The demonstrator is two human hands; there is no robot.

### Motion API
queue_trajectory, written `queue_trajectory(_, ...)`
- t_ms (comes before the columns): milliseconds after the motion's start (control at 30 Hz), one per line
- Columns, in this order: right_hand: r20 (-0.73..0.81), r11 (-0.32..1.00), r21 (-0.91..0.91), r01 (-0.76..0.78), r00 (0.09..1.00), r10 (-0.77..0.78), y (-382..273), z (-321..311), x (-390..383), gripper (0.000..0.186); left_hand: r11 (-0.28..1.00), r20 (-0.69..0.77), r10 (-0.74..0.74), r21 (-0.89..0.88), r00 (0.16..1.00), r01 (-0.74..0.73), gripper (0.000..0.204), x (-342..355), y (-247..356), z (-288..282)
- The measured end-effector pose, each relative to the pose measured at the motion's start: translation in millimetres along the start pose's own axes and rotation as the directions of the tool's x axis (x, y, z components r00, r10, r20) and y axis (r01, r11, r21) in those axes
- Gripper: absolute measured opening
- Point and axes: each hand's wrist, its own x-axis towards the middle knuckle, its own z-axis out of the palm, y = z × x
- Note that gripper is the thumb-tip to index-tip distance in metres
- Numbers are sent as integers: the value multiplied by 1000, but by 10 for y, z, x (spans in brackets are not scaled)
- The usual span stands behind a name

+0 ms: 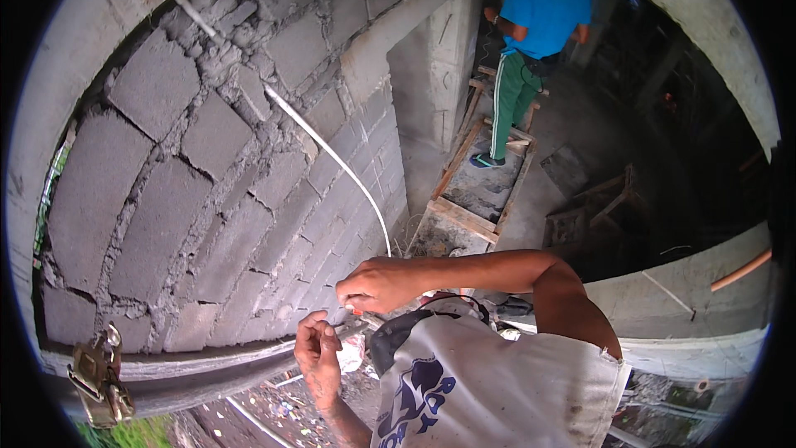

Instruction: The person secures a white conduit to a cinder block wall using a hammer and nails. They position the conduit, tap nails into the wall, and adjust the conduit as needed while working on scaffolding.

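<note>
My right hand (pixel 383 284) reaches across my body near the block wall, its fingers pressed together and bent downward. A small orange bit (pixel 356 311) shows just below its fingertips; I cannot tell what it is or whether it is held. My left hand (pixel 317 355) is close by, lower and to the left, with fingers curled toward the thumb. Anything inside it is hidden. A thin white tube (pixel 348 168) comes out of the wall (pixel 224 216) and hangs down, passing out of sight at my right forearm.
A metal clamp (pixel 101 377) sits on a pipe rail (pixel 191 386) at lower left. Farther off, a person in a blue shirt (pixel 546 12) stands on a wooden plank platform (pixel 464 217). Wooden frames (pixel 609 199) lie in shadow at right. An orange rod (pixel 740 271) sticks out at far right.
</note>
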Motion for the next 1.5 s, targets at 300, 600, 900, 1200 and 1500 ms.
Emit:
queue_trajectory(300, 2, 984, 175, -18, 1000, 18, -316, 424, 281, 25, 978, -78, 168, 135, 983, -157, 19, -215, 20, -335)
queue_trajectory(600, 64, 999, 33, -1, 998, -2, -621, 636, 849, 23, 978, -258, 189, -37, 947, -205, 24, -516, 49, -823)
queue_trajectory(900, -125, 975, -195, 108, 983, -133, -1019, 456, 2645, 19, 690, -647, 724, 690, 240, -219, 55, -551, -112, -1490)
queue_trajectory(1200, -21, 956, -95, 278, 959, -281, -1233, 1043, 4807, 23, 692, -680, 715, 721, 164, -32, 79, 148, -649, -1856)
queue_trajectory(1500, -116, 857, 21, 515, 853, -509, -1320, 1875, 5688, 25, 690, -668, 715, 722, 204, -54, 74, 175, -821, -1875)
